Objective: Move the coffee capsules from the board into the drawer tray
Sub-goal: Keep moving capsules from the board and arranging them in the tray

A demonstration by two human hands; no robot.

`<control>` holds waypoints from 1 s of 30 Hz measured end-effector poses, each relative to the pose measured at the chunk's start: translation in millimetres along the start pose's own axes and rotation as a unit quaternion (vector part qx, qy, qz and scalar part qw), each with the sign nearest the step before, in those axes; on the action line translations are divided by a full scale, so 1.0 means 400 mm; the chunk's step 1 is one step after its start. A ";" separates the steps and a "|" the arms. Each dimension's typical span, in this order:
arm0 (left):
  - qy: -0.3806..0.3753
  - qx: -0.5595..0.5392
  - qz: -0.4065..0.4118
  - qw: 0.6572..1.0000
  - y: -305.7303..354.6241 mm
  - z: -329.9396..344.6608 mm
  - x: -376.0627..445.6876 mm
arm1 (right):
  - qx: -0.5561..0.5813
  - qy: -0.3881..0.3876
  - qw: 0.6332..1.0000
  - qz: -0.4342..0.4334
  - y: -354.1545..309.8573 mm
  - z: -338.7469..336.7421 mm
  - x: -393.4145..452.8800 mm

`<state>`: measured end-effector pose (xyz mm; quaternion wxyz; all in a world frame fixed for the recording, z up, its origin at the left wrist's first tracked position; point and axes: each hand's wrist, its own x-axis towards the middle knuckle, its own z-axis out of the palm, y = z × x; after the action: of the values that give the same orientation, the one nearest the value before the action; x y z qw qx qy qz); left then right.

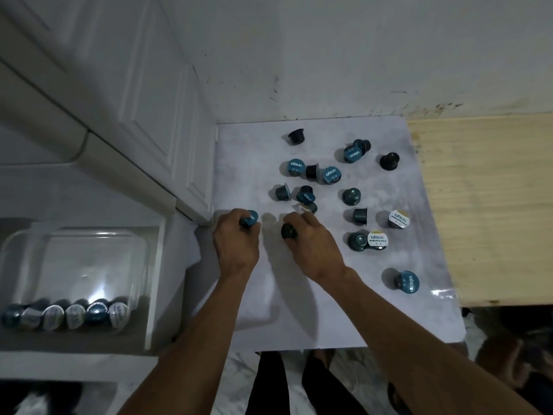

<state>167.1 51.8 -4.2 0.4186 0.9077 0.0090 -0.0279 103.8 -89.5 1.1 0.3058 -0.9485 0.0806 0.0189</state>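
both hands over the near-left part of the white board (299,310), which lies on the surface w/ bare wood (484,205) showing to its right. left hand (236,244) has its grip curled round a blue-lidded capsule (250,218), lid facing up-right, held at the board's left edge just beside the cabinet corner. right hand (311,244) has its grip curled round a dark capsule (289,231), body end pointing left; its index finger stretches fwd and touches or nearly touches a pale-lidded capsule (305,208) – can't tell which.

rest of the coffee capsules (329,175) lie scattered across the far and right part of the board, some on their sides, some lid-up, some lid-down. a few read "excelso" on blue lids; two white-lidded capsules (377,241) sit near the right side, one touching a dark capsule beside it. one blue capsule (407,282) lies alone near the board's near-right corner, well apart from the others.

drawer tray (74,265) is a clear plastic tub in the open white drawer (155,280) at left, below board level. a row of tray capsules (65,316) stands along its near wall, touching side by side, mix of blue and white lids. white cabinet door (155,100) rises behind the drawer. person's legs and the floor are dim below the board.
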 end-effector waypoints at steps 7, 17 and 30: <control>0.032 -0.110 0.038 0.993 -0.062 0.020 -0.051 | 0.024 0.118 0.991 -0.061 0.057 0.063 -0.054; 0.104 -0.060 0.138 0.983 -0.103 0.040 -0.069 | 0.060 0.229 0.967 -0.096 0.109 0.108 -0.092; 0.089 -0.140 0.115 0.979 0.009 -0.115 -0.156 | 0.118 0.275 0.950 -0.094 -0.018 -0.036 -0.141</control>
<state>107.1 84.9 32.2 0.5395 0.8338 -0.0546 0.1035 49.2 -84.2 21.7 0.3820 -0.8774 0.0740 -0.2806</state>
